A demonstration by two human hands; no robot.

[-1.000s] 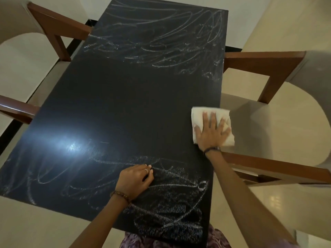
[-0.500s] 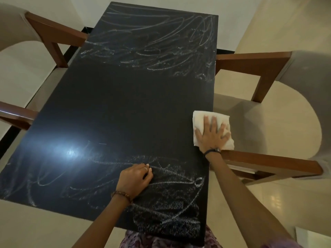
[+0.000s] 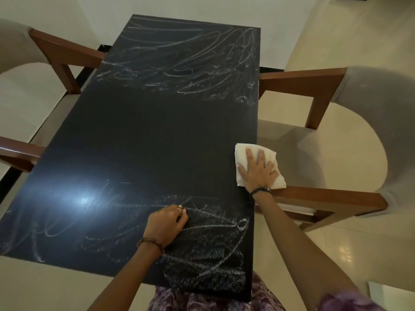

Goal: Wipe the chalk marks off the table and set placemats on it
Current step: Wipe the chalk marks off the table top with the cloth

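cloth under the flat right hand has slid slightly nearer along the table edge; curled left hand holds nothing; chalk marks remain.

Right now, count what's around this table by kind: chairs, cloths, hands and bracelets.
Chairs: 2, left and right
White cloths: 1, under the right hand
Hands: 2, the left hand resting on the black table
Bracelets: 2
Total: 7
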